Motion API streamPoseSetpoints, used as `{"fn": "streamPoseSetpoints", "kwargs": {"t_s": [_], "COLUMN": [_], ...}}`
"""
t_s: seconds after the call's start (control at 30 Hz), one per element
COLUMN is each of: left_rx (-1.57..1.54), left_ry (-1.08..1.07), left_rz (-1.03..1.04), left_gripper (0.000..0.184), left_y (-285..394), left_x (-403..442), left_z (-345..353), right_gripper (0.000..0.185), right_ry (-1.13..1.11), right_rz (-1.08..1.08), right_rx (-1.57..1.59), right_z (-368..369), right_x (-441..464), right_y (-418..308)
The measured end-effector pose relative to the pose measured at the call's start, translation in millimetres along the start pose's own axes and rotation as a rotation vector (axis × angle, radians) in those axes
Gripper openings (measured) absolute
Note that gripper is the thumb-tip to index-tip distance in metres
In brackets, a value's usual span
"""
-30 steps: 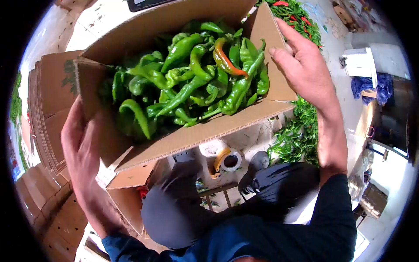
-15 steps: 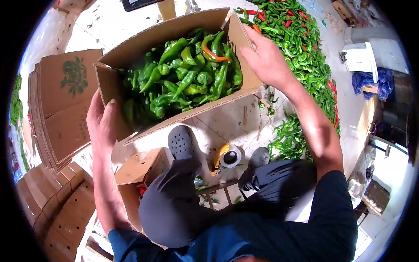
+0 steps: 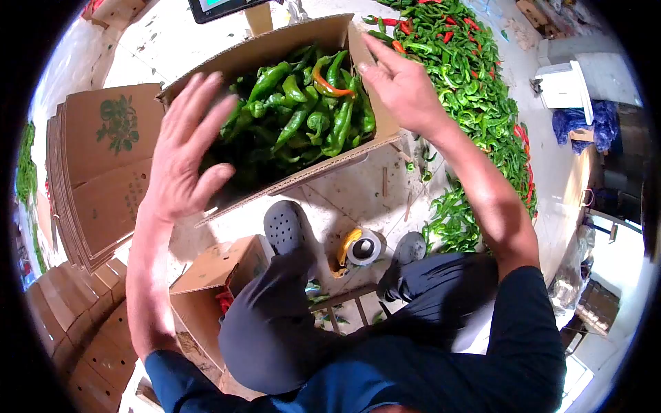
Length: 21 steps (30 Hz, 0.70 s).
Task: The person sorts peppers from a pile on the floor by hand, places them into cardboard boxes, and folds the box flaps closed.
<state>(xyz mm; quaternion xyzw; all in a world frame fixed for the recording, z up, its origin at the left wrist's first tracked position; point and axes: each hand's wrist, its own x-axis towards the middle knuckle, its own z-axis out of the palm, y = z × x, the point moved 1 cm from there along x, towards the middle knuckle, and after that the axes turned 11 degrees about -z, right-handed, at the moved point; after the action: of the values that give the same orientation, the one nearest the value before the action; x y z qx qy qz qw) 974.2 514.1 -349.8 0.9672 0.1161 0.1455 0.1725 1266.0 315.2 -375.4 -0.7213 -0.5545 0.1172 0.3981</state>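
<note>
A cardboard box (image 3: 383, 115) holds many green peppers (image 3: 297, 120), with one curved orange-red pepper (image 3: 323, 81) on top. My left hand (image 3: 184, 155) is raised over the box's left end, fingers spread, holding nothing. By the box's right wall is my right hand (image 3: 406, 93), its thumb and forefinger stretched out and nothing gripped. Whether those fingers touch the cardboard I cannot tell. The left hand hides the near-left corner of the box.
Flattened boxes (image 3: 127, 131) are stacked at left. A smaller carton (image 3: 206, 268) stands beside my leg. Loose peppers (image 3: 468, 89) cover the floor at right. A screen device (image 3: 219, 7) stands behind the box. Between my shoes are a small round container (image 3: 363, 249) and a yellow item (image 3: 348, 241).
My left hand has let go of the box's left side and lifted over it, fingers spreading. My right hand has shifted slightly left and up. The box has hardly moved.
</note>
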Motion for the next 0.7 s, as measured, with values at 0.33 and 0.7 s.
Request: {"fn": "streamPoseSetpoints", "kwargs": {"t_s": [0.33,0.7], "left_rx": [0.182,0.213], "left_ry": [-0.16,-0.285], "left_rz": [-0.029,0.025], "left_gripper": [0.086,0.084], "left_y": [26,29], "left_x": [65,61], "left_z": [73,72], "right_gripper": [0.053,0.084], "right_ry": [-0.249,-0.728], "right_rz": [-0.263,-0.154], "right_rx": [-0.046,-0.118], "right_z": [27,28], "right_x": [16,33], "right_y": [-8,-12]}}
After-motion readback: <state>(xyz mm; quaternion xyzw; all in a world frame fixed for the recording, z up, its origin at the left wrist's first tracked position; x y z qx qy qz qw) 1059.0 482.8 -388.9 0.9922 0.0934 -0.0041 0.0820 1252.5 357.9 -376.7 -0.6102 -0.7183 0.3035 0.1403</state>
